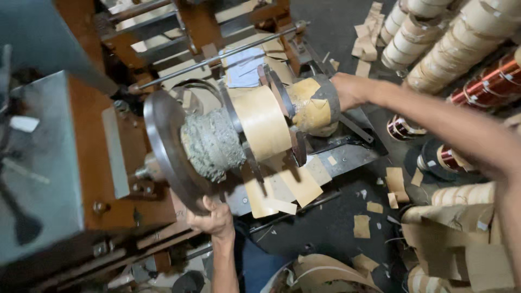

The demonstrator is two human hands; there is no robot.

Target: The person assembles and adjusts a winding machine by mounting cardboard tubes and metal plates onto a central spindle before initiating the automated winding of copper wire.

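A coil winding machine fills the middle of the head view. My left hand (210, 216) grips the lower rim of its large dark metal wheel (163, 141). On the shaft sits a lumpy grey mass (213, 142), then a coil wrapped in tan paper (262, 122) between metal plates. My right hand (347, 90) reaches across and presses on the far end of the spindle, a cap (316, 104) covered in yellow tape and grey material. A thin steel rod (217, 57) runs above the coil.
A brown and grey machine housing (65, 157) stands at the left. Rolls of tan paper tape (434, 38) are stacked at the upper right, with copper wire spools (488, 81) beside them. Paper scraps (374, 206) litter the dark floor. More paper-wrapped coils (461, 228) lie at the lower right.
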